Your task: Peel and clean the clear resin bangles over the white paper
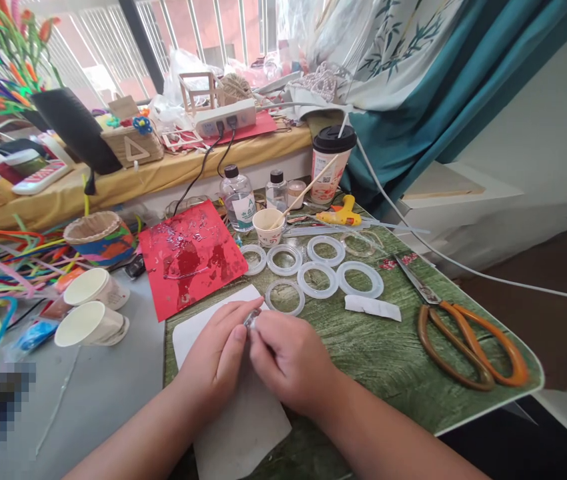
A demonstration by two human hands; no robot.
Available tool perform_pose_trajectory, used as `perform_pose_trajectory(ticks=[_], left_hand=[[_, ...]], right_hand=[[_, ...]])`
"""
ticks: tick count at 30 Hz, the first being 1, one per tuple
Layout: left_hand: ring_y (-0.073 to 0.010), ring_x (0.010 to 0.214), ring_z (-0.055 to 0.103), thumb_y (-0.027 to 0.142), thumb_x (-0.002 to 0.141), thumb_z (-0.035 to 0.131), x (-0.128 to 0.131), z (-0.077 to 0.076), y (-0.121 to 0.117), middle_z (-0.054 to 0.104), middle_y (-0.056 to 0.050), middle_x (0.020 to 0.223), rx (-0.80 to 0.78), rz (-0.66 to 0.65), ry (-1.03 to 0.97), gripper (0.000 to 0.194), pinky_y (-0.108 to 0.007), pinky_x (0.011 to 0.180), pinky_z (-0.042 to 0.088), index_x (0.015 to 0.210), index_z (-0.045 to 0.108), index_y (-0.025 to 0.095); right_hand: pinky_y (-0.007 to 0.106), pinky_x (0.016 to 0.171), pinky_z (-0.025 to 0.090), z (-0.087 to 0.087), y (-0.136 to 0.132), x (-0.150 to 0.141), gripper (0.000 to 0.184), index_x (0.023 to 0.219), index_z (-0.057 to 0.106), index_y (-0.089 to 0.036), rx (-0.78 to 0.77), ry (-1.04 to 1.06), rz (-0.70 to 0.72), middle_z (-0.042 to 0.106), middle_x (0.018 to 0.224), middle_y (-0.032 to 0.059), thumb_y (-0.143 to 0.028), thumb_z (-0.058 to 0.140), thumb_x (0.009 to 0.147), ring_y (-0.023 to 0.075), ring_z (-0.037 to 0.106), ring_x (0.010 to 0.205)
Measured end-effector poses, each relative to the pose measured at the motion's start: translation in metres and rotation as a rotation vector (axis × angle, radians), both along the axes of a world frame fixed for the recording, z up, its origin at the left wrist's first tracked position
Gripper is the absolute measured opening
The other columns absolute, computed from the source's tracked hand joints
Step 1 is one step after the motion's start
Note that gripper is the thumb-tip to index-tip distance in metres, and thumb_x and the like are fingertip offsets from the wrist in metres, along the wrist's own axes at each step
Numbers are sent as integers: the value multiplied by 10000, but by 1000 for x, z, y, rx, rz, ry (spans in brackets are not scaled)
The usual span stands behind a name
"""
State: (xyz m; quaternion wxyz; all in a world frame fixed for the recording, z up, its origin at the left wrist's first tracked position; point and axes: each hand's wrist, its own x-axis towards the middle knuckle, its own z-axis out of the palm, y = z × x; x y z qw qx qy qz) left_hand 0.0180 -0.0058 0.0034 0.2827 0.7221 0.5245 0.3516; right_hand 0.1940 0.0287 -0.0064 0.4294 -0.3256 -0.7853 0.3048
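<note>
The left hand (216, 353) and right hand (288, 360) are drawn in narrow, fingers curled, meeting around a small shiny clear piece (252, 319) held between them; its exact form is mostly hidden by the fingers. Both hands hover over a white paper sheet (243, 433) lying on a green wood-print mat (388, 353). Just ahead of the hands, blocking the way forward across the mat, lie six translucent ring moulds (284, 297) in a loose cluster, with a clearer ring (358, 244) behind them. A folded white paper scrap (372, 308) sits to the right, near orange-handled scissors (468, 353). Farther back stand a paper cup with a wooden stick (268, 227), a yellow glue gun (341, 212), a water bottle (237, 199) and a lidded takeaway cup (332, 163). A red sheet smeared with glue (188, 257) lies to the left, beside two tipped paper cups (92, 287) and heaped pipe cleaners (3, 267)
</note>
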Motion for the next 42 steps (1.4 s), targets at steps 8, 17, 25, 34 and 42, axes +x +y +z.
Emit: perform_pose_trajectory(ticks=[8, 17, 25, 34, 42], left_hand=[[-289, 1290, 655, 385, 1129, 350, 3, 5, 2, 732, -126, 1369, -50, 8, -24, 468, -464, 1116, 512, 1400, 684, 203], [-321, 1426, 592, 444, 1115, 402, -1, -9, -3, 650, -111, 1534, -113, 61, -90, 485, -492, 1208, 452, 1492, 615, 226], [-349, 1492, 528, 518, 1092, 462, -1, -7, -6, 568, -131, 1617, -52, -15, -65, 556, -517, 1245, 411, 1561, 548, 232], [-309, 1147, 764, 547, 1107, 318, 3, -5, 0, 814, -143, 1236, -323, 131, -426, 618, -463, 1026, 608, 1355, 731, 161], [-294, 1349, 648, 408, 1126, 337, 1, 0, 0, 719, -106, 1445, -111, 14, -36, 505, -488, 1185, 488, 1443, 683, 222]], right_hand=[[309, 594, 290, 0, -1, -1, 305, 722, 335, -238, 15, -60, -9, 456, 668, -27, -162, 460, 989, 143, 414, 610], [302, 578, 281, -2, 3, -1, 342, 699, 326, -238, -140, -40, -93, 446, 646, -25, -211, 436, 1022, 145, 427, 597], [295, 583, 284, 0, -1, -4, 302, 714, 342, -235, -150, -11, -42, 468, 659, -24, -207, 447, 995, 144, 435, 611], [282, 565, 308, -1, 3, -3, 321, 661, 399, -221, -326, 27, -42, 515, 622, -23, -198, 456, 976, 137, 471, 594], [315, 602, 314, 1, -4, -1, 289, 706, 341, -239, 47, -46, 56, 473, 656, -23, -169, 467, 957, 149, 422, 608]])
